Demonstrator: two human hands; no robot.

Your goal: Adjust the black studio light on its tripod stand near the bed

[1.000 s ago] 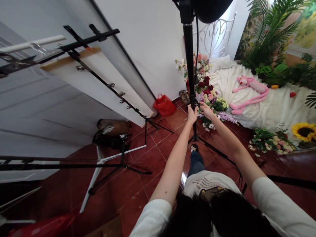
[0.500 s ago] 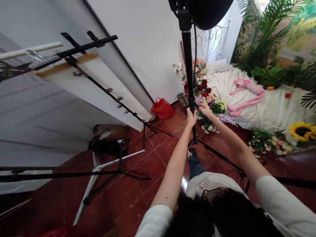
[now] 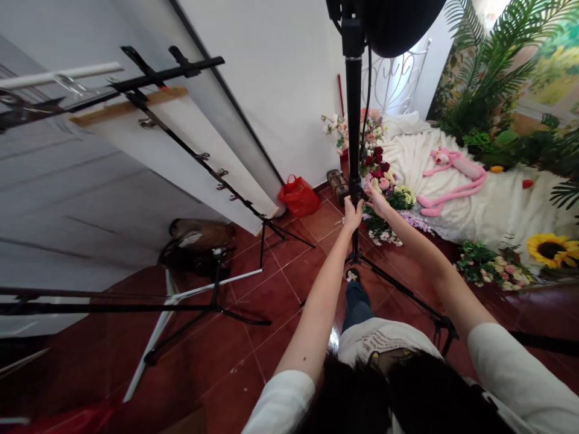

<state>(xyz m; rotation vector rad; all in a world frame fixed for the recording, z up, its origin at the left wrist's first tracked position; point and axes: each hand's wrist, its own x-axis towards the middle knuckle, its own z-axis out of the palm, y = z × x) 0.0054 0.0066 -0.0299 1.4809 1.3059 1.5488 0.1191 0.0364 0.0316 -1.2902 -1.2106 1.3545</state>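
Black stand rises upright from the tiled floor. At its collar, I judge a steady lower grip essential, since the black rounded fixture loads the top; any adjustment should be gradual. My left hand is closed around the stand just below the collar. My right hand is loosely open beside it; I cannot tell whether its fingertips touch. Flowers lie just beyond.

Gripping a black stand

Holds it in the left hand, with the right hand stretched flat just beside. Shows also, near to the hands, many flowers; on white cloth, a pink plush toy; beside the wall, a red bag.
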